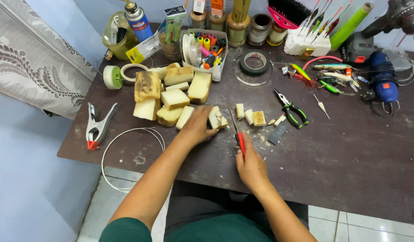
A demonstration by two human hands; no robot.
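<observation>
Showing two hands point(198, 125) over the desk point(350, 161). Counting about nine large foam blocks point(174, 98) lying in a heap, three small cut pieces point(249, 116) sitting beside them, one red-handled knife point(239, 140), one pair of green-handled pliers point(292, 110), one spring clamp point(97, 126), two tape rolls point(254, 62).

A hobby workshop: pliers point(291, 109), fishing lures point(328, 76) and tape roll point(254, 62) crowd the workbench point(350, 157).

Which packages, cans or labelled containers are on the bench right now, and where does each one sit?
Gas canister: back left, blue cylinder, brass nozzle, tilted.
Blister pack: beside the canister, clear plastic, green items inside.
Yellow tag: below the canister, on a clear wrapper.
Thread box: back centre, white, holding coloured spools.
Tape roll: right of the box, black ring.
</observation>
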